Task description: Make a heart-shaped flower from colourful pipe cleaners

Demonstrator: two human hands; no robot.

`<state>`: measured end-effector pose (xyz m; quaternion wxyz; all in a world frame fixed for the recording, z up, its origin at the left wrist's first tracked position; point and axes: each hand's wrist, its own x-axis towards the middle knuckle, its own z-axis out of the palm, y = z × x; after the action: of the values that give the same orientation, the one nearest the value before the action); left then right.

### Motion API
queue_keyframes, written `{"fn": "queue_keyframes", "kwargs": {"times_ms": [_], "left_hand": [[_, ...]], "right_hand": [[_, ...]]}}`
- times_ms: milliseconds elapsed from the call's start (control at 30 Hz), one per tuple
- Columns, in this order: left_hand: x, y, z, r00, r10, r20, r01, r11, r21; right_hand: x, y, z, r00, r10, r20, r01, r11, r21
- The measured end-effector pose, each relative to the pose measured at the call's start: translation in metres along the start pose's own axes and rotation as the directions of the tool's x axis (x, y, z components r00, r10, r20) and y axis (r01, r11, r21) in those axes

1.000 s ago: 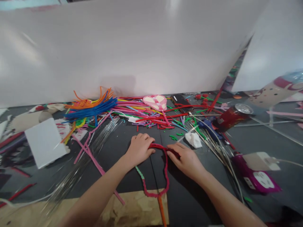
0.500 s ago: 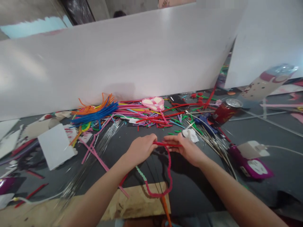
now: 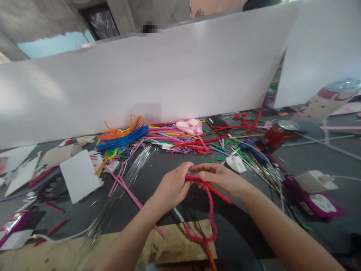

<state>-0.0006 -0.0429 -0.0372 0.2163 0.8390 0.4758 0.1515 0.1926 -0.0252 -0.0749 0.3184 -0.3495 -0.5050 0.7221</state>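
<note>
**Right hand (image 3: 224, 178) has drawn in to the left hand (image 3: 175, 186), and the red strip's free end now slants out**

Half a second ago the hands were farther apart and the straight, fuzzy red pipe-cleaner strip (image 3: 221, 194) ran nearly level between them; now its loose end points down and to the right, below the right hand.

The left hand pinches the other end of the strip between thumb and fingers. The right hand's fingers are bent, their tips just beside the left hand; its thumb lies by the strip, but whether it grips cannot be told.

The strip is in front of the person, over the dark grey tabletop (image 3: 166, 160). Below it hangs a curved, twisted crimson pipe-cleaner loop (image 3: 211, 212), whose left side turns into a pale mint-green fuzzy section (image 3: 178, 215) near the left wrist. An orange wrapped stem (image 3: 210, 255) runs down from the loop's bottom, over a brown paper sheet (image 3: 160, 250).

Left of the hands lie thin silver wires (image 3: 132, 169) and long pink fuzzy strips (image 3: 131, 196). Beyond the hands rests a pink-and-cream fuzzy heart (image 3: 189, 127). A crumpled white tissue (image 3: 236, 164) sits near the right hand, with a red metal drink can (image 3: 278, 136) farther right.
</note>
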Motion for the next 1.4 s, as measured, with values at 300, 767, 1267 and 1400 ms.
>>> {"fn": "queue_keyframes", "kwargs": {"times_ms": [300,767,1267,1400], "left_hand": [[-0.008,-0.016,0.002,0.989,-0.148,-0.001,0.145,0.967,-0.209],[-0.016,-0.022,0.005,0.982,-0.184,0.049,0.191,0.960,-0.203],[-0.014,-0.027,0.011,0.986,-0.155,0.066,0.154,0.988,0.015],[-0.015,-0.029,0.017,0.993,-0.115,0.027,0.111,0.986,0.123]], "right_hand": [[-0.003,0.007,0.007,0.995,-0.083,-0.061,0.068,0.974,-0.215],[-0.006,0.004,0.010,0.979,-0.177,-0.101,0.106,0.865,-0.490],[0.006,0.030,0.017,0.962,-0.234,-0.142,0.125,0.836,-0.535],[0.003,0.032,0.022,0.947,-0.264,-0.185,0.106,0.796,-0.595]]}}
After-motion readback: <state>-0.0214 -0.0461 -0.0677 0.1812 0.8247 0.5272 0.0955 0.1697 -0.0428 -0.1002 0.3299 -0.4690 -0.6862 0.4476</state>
